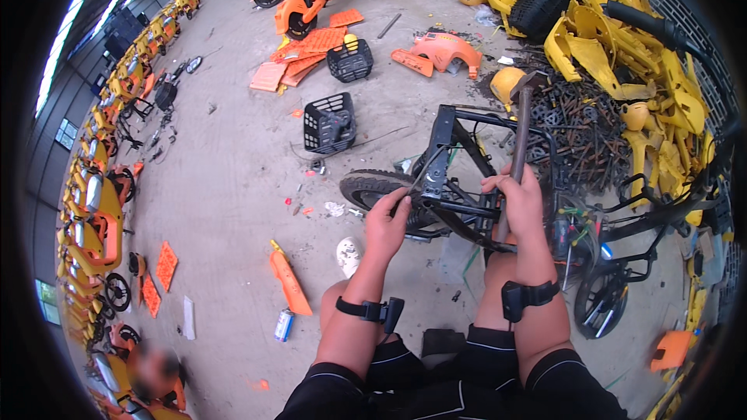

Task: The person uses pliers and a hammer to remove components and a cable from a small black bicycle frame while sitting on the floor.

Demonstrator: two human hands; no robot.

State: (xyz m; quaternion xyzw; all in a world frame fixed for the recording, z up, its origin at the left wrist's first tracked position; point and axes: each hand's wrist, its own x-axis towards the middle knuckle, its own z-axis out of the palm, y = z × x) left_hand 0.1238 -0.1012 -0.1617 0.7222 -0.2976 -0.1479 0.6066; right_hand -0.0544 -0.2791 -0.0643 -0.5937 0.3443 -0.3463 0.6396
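My right hand (520,198) is closed around the brown handle of a hammer (523,128). Its head points up and away from me, beyond the black scooter frame (445,136). My left hand (387,222) pinches a thin metal rod (426,176), which slants up against the near-left part of the frame. The frame lies in front of my knees, with a black-tyred wheel (373,185) at its left end. Whether the rod's far tip touches the frame, I cannot tell.
Two black plastic baskets (329,126) lie ahead, near orange panels (311,47). To the right are dark metal parts (580,124) and a heap of yellow body panels (661,85). A spray can (284,325) stands left. Parked scooters (97,218) line the left wall, with a person nearby.
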